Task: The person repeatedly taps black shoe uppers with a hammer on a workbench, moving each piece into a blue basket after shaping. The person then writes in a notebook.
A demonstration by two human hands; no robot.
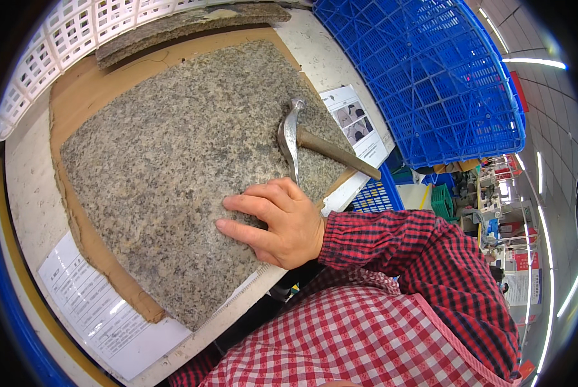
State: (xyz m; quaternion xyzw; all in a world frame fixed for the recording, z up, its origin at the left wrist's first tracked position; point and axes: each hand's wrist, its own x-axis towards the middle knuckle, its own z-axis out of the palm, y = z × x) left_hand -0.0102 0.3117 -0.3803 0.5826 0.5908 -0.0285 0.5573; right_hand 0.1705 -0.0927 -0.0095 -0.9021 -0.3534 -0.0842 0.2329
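My right hand (279,222) rests palm down on the speckled grey granite slab (166,155), near its front edge. Two fingers stretch out to the left over the stone, while the others bend more and partly hide each other. No object shows in this hand. Just beyond it lies a hammer with a curved metal head (289,137) and a worn wooden handle (340,155). One tapered end of the head points down close to my knuckles. The handle slants right, past the slab's edge. My left hand is out of view.
Brown cardboard (86,106) lies under the slab. A narrow stone strip (192,29) sits behind it, beside a white plastic basket (69,39). Printed sheets (118,329) lie along the table's edges. A large blue crate (431,77) stands at the back right.
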